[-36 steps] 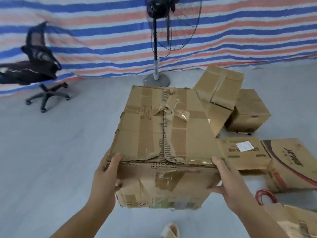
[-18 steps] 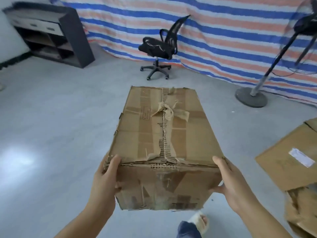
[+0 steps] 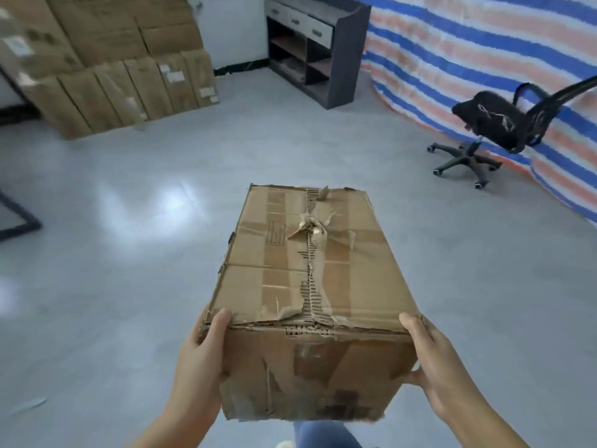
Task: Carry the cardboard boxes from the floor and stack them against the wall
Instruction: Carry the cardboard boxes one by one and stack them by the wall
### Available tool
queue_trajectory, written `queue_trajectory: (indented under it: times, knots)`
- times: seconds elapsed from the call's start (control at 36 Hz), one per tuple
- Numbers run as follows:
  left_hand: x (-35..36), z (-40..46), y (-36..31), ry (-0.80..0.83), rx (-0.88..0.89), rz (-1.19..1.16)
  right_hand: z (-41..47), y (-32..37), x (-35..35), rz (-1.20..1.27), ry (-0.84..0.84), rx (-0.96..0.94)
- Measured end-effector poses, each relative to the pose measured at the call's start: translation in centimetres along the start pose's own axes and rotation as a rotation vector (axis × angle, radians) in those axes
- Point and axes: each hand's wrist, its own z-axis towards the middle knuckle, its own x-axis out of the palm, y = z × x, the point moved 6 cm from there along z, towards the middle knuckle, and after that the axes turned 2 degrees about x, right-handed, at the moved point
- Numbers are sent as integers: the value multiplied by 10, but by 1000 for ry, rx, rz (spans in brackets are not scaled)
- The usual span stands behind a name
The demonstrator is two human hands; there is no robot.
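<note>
A worn cardboard box (image 3: 310,279) with torn tape along its top seam is held up in front of me, above the grey floor. My left hand (image 3: 202,354) grips its near left corner, thumb on the top edge. My right hand (image 3: 434,360) grips the near right corner, its thumb lying against the box's near face. A stack of cardboard boxes (image 3: 106,63) stands against the white wall at the far left, several rows high.
A dark shelf unit with drawers (image 3: 318,50) stands at the far wall. A black office chair (image 3: 504,127) stands at the right before a striped tarp (image 3: 484,37). A dark frame (image 3: 19,218) lies at the left edge. Open grey floor (image 3: 129,253) stretches between me and the stack.
My view has swung left: the fan and the loose boxes on the floor have gone out of sight, the shelf unit and wall stack have come in. Both hands keep the same hold.
</note>
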Motion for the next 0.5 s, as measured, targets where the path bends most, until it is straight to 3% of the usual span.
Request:
queue_trajectory:
  times: [0.22,0.5]
  knots:
    - [-3,72,-36,-148,32,-114,91,63,80,-101,211,-30]
    - [47,177,-115,-291,122,-185,213,188,166,-161,388,-71]
